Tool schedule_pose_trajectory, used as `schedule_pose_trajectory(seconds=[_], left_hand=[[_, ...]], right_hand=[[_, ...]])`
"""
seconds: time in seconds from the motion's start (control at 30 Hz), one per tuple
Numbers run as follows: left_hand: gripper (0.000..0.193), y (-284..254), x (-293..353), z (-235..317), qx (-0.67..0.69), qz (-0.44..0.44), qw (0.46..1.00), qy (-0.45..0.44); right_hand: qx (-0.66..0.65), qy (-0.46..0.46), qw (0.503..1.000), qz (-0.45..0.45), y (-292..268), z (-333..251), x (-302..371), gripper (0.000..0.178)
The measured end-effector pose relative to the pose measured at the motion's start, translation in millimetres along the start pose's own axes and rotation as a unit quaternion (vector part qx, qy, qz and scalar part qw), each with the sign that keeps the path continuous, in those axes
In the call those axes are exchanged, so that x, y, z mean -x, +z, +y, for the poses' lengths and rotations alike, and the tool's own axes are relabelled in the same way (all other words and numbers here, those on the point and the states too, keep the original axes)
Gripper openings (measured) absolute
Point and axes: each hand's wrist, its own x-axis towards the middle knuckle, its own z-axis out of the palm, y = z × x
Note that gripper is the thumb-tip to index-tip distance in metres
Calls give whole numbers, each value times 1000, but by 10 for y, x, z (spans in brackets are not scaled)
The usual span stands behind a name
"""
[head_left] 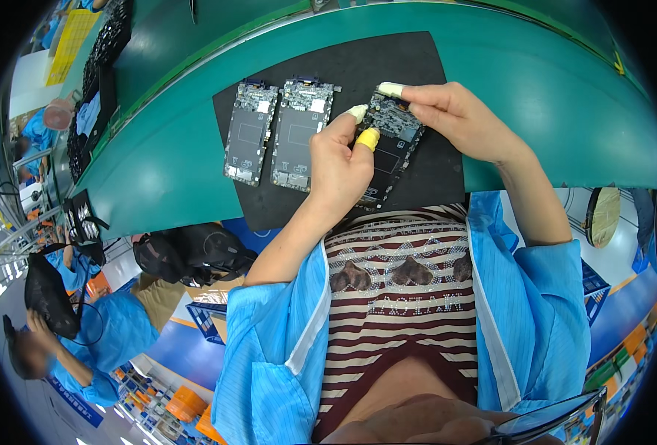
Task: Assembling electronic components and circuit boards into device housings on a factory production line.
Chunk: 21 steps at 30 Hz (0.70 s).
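Observation:
A dark circuit board [391, 157] is held at a slant over a black mat [373, 59], its upper part crowded with small components. My left hand [337, 167] grips its left side; a pale cot covers one fingertip and a yellow cot the other. At the board's upper right corner my right hand [469, 122] is closed, its white-capped finger at the top edge and its thumb by the right side. Any small part between those fingers cannot be made out. Left of my hands, two similar boards, an outer one [250, 133] and an inner one [299, 130], lie side by side on the mat.
The mat lies on a green worktop [551, 111] with a bright green strip along its far side. Left of me, a black bag [191, 252] sits below the worktop edge. Farther left is another person in a blue jacket [117, 322]. A blue crate [594, 289] stands at the right.

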Motion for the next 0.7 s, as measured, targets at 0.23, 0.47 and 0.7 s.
schedule_pose_trajectory(seconds=[0.23, 0.47, 0.7], left_hand=[[9, 5, -53, 99, 24, -53, 997, -55], [15, -27, -76, -15, 151, -50, 984, -81], [20, 19, -94, 11, 234, -49, 968, -70]], right_hand=[[56, 25, 998, -29, -54, -73, -29, 30], [-26, 26, 994, 105, -130, -31, 68, 36], [-291, 135, 933, 160, -134, 172, 243, 22]])
